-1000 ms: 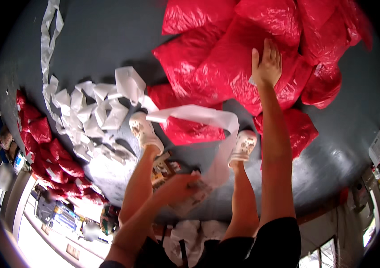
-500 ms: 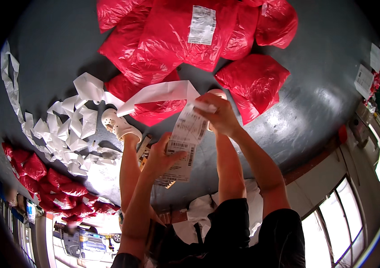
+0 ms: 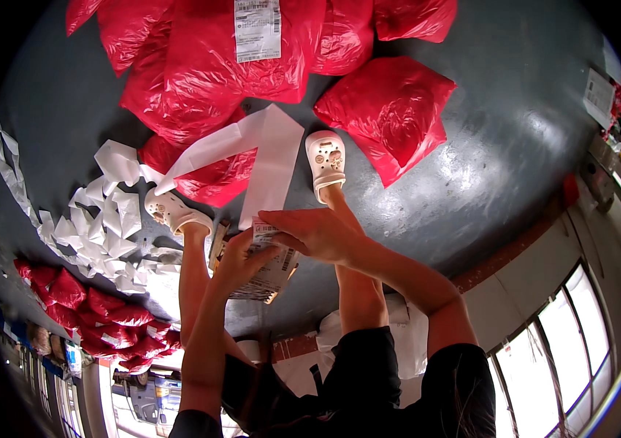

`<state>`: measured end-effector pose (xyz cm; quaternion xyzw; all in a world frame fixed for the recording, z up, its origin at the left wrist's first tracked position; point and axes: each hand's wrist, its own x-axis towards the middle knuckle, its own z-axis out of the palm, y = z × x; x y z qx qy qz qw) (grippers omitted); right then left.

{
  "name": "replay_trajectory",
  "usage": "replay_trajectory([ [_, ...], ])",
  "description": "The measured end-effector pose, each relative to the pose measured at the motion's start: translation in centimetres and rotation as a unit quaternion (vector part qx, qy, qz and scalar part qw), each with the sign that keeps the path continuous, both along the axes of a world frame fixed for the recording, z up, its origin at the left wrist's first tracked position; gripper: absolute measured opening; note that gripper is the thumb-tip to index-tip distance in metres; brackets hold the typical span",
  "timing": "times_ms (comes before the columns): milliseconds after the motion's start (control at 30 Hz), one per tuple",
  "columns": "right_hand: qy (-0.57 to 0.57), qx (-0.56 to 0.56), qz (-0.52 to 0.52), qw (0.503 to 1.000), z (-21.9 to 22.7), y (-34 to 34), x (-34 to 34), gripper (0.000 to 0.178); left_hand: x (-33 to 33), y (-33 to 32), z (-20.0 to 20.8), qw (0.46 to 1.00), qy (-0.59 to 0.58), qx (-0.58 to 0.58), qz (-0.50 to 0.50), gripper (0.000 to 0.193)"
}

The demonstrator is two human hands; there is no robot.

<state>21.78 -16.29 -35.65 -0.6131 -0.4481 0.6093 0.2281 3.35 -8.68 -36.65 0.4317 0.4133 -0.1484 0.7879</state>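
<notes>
My left hand [image 3: 239, 261] holds a printed shipping label [image 3: 278, 271] between thumb and fingers, low in front of my knees. The fingers of my right hand [image 3: 321, 235] are closed at the label's upper edge, close to the left hand. From there a long white paper strip [image 3: 272, 171] rises, folds over and trails left across a red plastic parcel bag [image 3: 215, 182]. What lies under the right fingers is partly hidden. Another red parcel bag [image 3: 391, 109] lies beyond my right foot, with no label showing.
A heap of red parcel bags [image 3: 208, 66] lies ahead, one bearing a white label [image 3: 258, 29]. Crumpled paper strip [image 3: 109, 219] covers the floor at left, with more red bags [image 3: 98, 310] behind it. My feet wear white clogs [image 3: 325, 160].
My right hand has come down and left to meet the left hand. The white strip now stretches upward from the hands, and less of the printed labels shows. The view has shifted slightly.
</notes>
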Motion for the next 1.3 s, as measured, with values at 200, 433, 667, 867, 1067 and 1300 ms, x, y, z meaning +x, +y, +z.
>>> replay_trajectory([
  [200, 0.022, -0.049, 0.077, 0.996, 0.0, -0.6, 2.4, 0.03, 1.3, -0.5, 0.9, 1.0, 0.0, -0.023, -0.019, 0.031],
  [433, 0.049, 0.024, -0.078, 0.995, -0.5, -1.5, 1.6, 0.03, 2.3, -0.7, 0.8, 0.999, 0.01, -0.007, -0.032, 0.04],
  [667, 0.021, -0.067, -0.025, 0.997, -1.1, -1.2, 4.4, 0.026, 3.0, -0.7, 0.8, 0.997, 0.036, -0.069, 0.007, 0.042],
  [867, 0.197, -0.252, -0.416, 0.851, -2.1, -0.1, 21.6, 0.037, -0.8, -0.8, -2.1, 0.983, 0.11, -0.038, -0.142, 0.065],
  [1067, -0.537, 0.293, -0.001, 0.791, -4.2, -0.6, 25.2, 0.031, -1.6, -0.8, -2.3, 0.978, 0.129, -0.049, -0.155, 0.063],
  [1300, -0.478, 0.086, 0.067, 0.872, -11.9, -6.4, 18.7, 0.073, -1.5, -0.9, -2.7, 0.972, 0.151, -0.056, -0.173, 0.063],
])
